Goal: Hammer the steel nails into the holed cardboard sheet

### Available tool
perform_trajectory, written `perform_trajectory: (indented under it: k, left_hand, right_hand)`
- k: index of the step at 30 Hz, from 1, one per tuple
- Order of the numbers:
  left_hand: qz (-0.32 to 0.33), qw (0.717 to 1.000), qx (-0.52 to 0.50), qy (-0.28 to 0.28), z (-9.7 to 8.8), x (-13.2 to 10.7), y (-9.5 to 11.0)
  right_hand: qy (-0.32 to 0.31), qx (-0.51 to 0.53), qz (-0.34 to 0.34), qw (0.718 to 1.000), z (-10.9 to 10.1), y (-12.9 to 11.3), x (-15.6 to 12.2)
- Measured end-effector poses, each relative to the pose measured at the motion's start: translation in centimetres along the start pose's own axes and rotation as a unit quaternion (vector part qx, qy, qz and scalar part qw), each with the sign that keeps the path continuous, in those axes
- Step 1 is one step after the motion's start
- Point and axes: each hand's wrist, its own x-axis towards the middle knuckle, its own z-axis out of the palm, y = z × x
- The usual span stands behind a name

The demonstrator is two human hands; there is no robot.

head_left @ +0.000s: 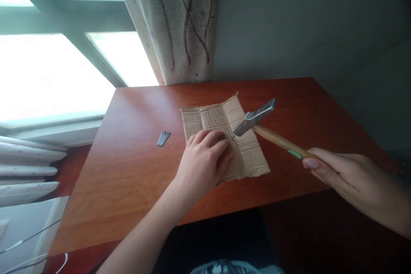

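Observation:
My right hand (349, 175) grips the wooden handle of a hammer (279, 138), whose metal head (255, 116) tilts over the cardboard. A flattened piece of creased cardboard (253, 154) lies on the table, with a panel full of small holes (213, 120) in its middle. My left hand (205, 154) rests on this panel with its fingers curled. At its index fingertip shows a thin nail (233, 137), just under the hammer head; the fingers seem pinched at it. Whether hammer and nail touch, I cannot tell. Left of the cardboard lies a small bunch of nails (163, 138).
The reddish-brown wooden table (135, 180) stands against a wall (272, 21). A patterned curtain (189, 21) hangs behind it, and a bright window (48, 72) is on the left. Cables (35, 261) run at the lower left. The table's front edge is close to my body.

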Motion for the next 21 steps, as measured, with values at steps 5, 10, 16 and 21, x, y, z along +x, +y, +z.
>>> perform_trajectory:
  k: [5,10,16,21]
  left_hand:
    - [0.003,1.0,-0.015,0.006,0.5,-0.1,-0.6]
    - [0.004,1.0,-0.014,0.003,0.4,0.1,-0.6]
    - [0.005,1.0,-0.017,0.012,0.4,0.0,-0.6]
    - [0.0,1.0,-0.016,0.013,0.5,-0.1,-0.6]
  right_hand:
    - [-0.038,0.009,-0.016,0.999,0.1,-0.3,-0.1]
    - [-0.045,0.006,-0.025,0.999,0.0,-0.9,0.3]
    - [-0.048,0.01,-0.015,0.999,-0.2,-1.0,0.5]
    - [-0.057,0.006,-0.024,0.998,0.0,-1.0,0.6]
